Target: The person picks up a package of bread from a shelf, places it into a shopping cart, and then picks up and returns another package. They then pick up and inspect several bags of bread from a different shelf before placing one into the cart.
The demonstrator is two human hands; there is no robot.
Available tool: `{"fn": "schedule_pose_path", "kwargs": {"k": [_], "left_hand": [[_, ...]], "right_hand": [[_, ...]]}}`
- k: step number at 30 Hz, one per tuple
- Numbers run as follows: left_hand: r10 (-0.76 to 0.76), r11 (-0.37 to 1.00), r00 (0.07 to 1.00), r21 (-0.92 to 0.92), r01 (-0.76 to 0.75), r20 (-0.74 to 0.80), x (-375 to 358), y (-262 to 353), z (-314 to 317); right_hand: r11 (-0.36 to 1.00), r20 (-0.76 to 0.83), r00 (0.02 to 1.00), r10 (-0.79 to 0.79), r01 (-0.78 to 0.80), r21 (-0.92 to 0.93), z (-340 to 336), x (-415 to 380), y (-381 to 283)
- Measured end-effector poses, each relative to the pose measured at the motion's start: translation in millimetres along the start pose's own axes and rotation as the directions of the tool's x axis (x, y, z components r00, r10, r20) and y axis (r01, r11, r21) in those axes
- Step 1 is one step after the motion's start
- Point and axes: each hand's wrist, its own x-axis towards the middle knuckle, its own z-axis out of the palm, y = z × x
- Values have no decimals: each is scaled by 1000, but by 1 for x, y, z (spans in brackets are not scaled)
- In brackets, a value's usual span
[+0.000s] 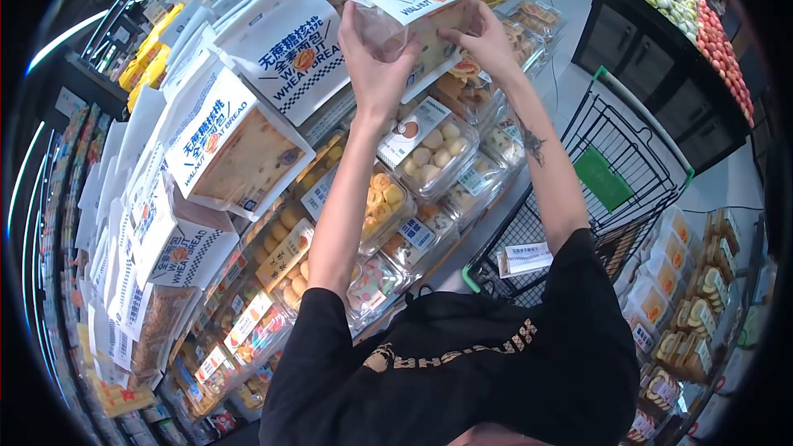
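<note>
At the top centre of the frame I hold a bag of walnut wheat bread point(417, 12) raised with both arms stretched up and forward. My left hand point(373, 62) grips its lower left side, and my right hand point(483, 43) clasps its right edge, though the fisheye blur hides the fingertips. To do this well I would keep the bag level and squeeze gently. Boxed pastries point(425, 153) fill the shelf below, and a shopping cart point(615, 157) stands at right.
</note>
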Motion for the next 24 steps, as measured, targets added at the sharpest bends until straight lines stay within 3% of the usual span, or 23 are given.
{"fn": "schedule_pose_path", "kwargs": {"k": [1,3,6,7,9,11,13,15,19,21,24], "left_hand": [[-7,1000,1000,3,7,6,-2,-1,-1],[83,914,996,396,-91,37,-7,-3,-6],[51,851,999,524,-45,2,-14,-3,-8],[51,851,999,523,-45,4,-16,-1,-7],[-146,884,989,450,127,8,-19,9,-6],[-101,898,995,431,85,13,-22,2,-2],[-56,912,998,408,45,17,-24,-6,3],[-41,923,999,384,34,11,-19,-9,4],[-1,885,1000,466,-6,15,-12,-15,10],[-14,898,1000,440,3,22,-12,-16,12],[-50,900,999,432,47,-6,-14,-14,15]], "right_hand": [[999,-54,998,-32,30,-40,0,3,6],[995,-42,999,-26,22,-93,-1,7,17],[983,-62,997,-53,41,-177,4,7,32],[969,-123,991,-52,21,-245,6,7,35],[950,-191,980,-60,-3,-311,12,7,36],[900,-210,963,-170,65,-432,16,4,36],[924,-195,968,-159,76,-375,20,8,36],[839,-238,943,-232,71,-539,23,13,37],[769,-266,923,-277,47,-637,31,23,40],[845,-286,939,-192,10,-535,31,22,37],[845,-297,925,-237,45,-534,27,17,42]]}}
